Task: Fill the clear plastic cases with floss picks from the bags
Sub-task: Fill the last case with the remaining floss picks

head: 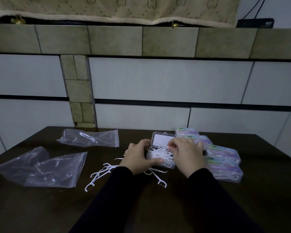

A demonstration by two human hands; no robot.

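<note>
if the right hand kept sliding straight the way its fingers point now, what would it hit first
The right hand points up and left over the open case. Going straight on, its fingers would probably meet the raised lid of that case first, though depth is hard to judge from this one view.

The light is dim. A dark brown wooden desk [40, 207] fills the lower part of the view, its far edge set close to the wall. The wall [158, 78] is faced with large pale grey tiles, split by dark horizontal gaps. A narrow column [79, 91] of olive tiles runs down it left of centre. Above, a band [114, 40] of the same olive tiles crosses the full width. A beige patterned cloth [107, 7] hangs over the band's top edge. At top right, black cables [252, 9] hang down.
</note>
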